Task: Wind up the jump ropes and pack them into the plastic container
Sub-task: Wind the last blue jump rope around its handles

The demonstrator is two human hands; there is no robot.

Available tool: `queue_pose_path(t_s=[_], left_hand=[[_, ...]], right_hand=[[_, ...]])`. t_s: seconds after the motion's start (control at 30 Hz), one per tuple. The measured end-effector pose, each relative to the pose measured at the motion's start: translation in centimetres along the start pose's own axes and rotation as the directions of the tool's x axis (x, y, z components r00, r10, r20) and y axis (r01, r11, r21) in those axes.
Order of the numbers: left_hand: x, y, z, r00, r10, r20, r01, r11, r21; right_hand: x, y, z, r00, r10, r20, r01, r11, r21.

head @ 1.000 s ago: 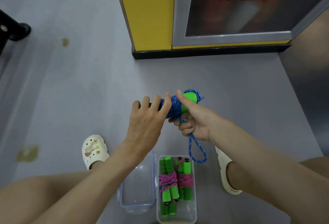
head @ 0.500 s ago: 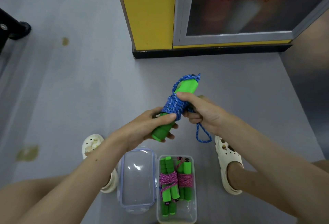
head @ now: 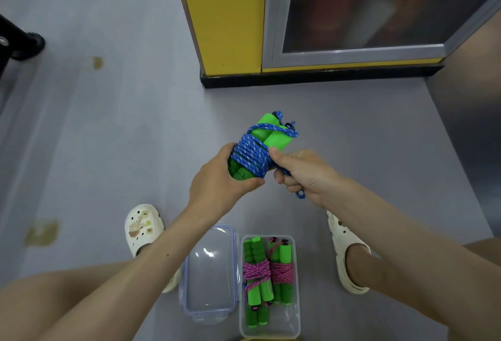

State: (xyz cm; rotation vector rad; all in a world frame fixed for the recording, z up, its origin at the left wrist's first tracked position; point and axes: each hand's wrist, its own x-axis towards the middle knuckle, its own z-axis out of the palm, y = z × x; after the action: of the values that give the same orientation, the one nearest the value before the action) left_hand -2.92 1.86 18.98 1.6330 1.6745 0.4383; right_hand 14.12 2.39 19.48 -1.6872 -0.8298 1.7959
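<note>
Shorter now, the dangling loop is nearly wound in. Your left hand grips the blue jump rope by its handles, and your right hand pinches that loop, near the plastic container. Release it untucked and the coils could unravel.

Grey stained floor meets a yellow cabinet with a glass door.

Left hand grips the wound blue jump rope; right hand pinches its loose end.
</note>
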Motion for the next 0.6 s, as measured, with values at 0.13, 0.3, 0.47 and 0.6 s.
queue_pose_path(t_s=[0.13,0.3,0.47,0.6], left_hand=[[-0.4,0.3,0.3,0.982,0.126,-0.142,-0.073,0.94,0.333],[-0.5,0.7,0.3,0.982,0.117,-0.149,-0.063,0.944,0.325],[0.0,0.8,-0.4,0.993,-0.079,0.088,0.097,0.968,-0.23],[-0.5,0.8,-0.6,0.935,-0.233,0.267,0.353,0.675,-0.648]], right_hand=[[0.1,0.2,0.2,0.999,0.015,-0.052,-0.015,1.0,-0.001],[0.3,0.1,0.3,0.994,0.008,-0.108,-0.007,1.0,0.008],[0.4,-0.2,-0.2,0.985,-0.045,-0.167,0.038,0.998,-0.043],[0.2,-0.4,-0.8,0.993,-0.069,-0.094,0.063,0.996,-0.065]])
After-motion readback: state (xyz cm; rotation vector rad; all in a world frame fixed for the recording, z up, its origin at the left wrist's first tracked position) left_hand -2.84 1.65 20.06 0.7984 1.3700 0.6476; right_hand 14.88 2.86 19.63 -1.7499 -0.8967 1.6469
